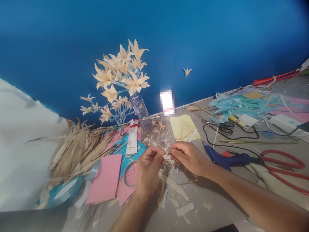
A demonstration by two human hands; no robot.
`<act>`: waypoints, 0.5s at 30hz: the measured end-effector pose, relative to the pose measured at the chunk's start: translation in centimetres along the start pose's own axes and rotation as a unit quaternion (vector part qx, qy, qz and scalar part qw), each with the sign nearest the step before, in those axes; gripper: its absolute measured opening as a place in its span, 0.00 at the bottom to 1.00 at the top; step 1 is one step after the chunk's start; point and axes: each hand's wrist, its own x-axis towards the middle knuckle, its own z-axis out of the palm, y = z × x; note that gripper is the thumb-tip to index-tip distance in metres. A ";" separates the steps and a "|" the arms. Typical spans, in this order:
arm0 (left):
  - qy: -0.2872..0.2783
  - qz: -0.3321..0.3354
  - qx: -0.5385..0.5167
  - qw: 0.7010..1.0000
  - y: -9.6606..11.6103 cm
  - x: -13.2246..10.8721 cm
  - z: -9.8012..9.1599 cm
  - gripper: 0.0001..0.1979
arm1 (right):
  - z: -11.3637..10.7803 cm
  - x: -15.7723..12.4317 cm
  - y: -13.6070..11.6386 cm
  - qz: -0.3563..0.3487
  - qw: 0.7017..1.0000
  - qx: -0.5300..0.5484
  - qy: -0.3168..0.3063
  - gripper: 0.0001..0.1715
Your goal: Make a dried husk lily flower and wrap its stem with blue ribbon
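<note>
Small pale piece pinched between two hands above a litter of scraps

A small pale piece (165, 156) is held at the fingertips of both hands, just above the middle of the table (145, 220). By the left hand (151, 164) it is pinched between thumb and forefinger, with the other fingers curled toward the palm. By the right hand (187, 156) it is gripped from the opposite side, thumb and fingertips drawn together; neither hand is spread. The fingertips of the two hands are brought close to each other, and the piece is so largely covered that its exact shape cannot be told.

Beneath the hands, the surface is strewn with pale shavings, and a dry husk strip (177, 187) and a white paper strip (185, 209) are seen nearer the viewer. Beside the left wrist, a roll of tape (125, 176) is partly hidden, with a pink pad (105, 178) placed to its left. Beyond the fingers, a yellow sheet (182, 125) is laid flat. Near the right forearm, a blue glue gun (224, 159) is set down, untouched by either hand. Farther back on the left, cream flowers (135, 82) are massed above a clear bottle (142, 112) before the blue wall (217, 38).
</note>
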 end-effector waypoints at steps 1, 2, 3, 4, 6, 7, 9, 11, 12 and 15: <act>-0.003 0.007 0.002 1.000 0.0 0.0 0.0 0.07 | -0.1 0.0 -0.1 0.001 1.000 0.017 -0.006 0.16; -0.008 0.016 0.004 1.000 -0.1 0.0 -0.1 0.07 | -0.2 0.0 -0.2 0.001 0.999 0.038 -0.010 0.16; -0.014 0.026 0.008 1.000 -0.1 0.0 -0.1 0.07 | -0.3 0.1 -0.2 0.002 0.998 0.062 -0.011 0.17; -0.021 0.038 0.011 0.999 -0.2 0.0 -0.1 0.07 | -0.4 0.1 -0.2 0.004 0.996 0.086 -0.014 0.18; -0.037 0.055 0.021 0.998 -0.3 0.0 -0.1 0.08 | -0.5 0.1 -0.2 0.013 0.992 0.124 -0.030 0.20; -0.044 0.059 0.024 0.997 -0.3 -0.1 -0.1 0.08 | -0.5 0.2 -0.1 0.020 0.989 0.137 -0.043 0.20; -0.055 0.056 0.022 0.997 -0.4 -0.1 0.0 0.08 | -0.4 0.2 0.0 0.037 0.984 0.165 -0.065 0.20; -0.058 0.049 0.013 0.997 -0.3 -0.2 0.1 0.07 | -0.3 0.2 0.1 0.056 0.977 0.191 -0.078 0.21; -0.056 0.047 0.009 0.997 -0.3 -0.2 0.1 0.07 | -0.3 0.3 0.1 0.065 0.974 0.201 -0.080 0.21; -0.051 0.042 0.003 0.998 -0.1 -0.3 0.1 0.08 | -0.2 0.3 -0.1 0.077 0.971 0.216 -0.070 0.23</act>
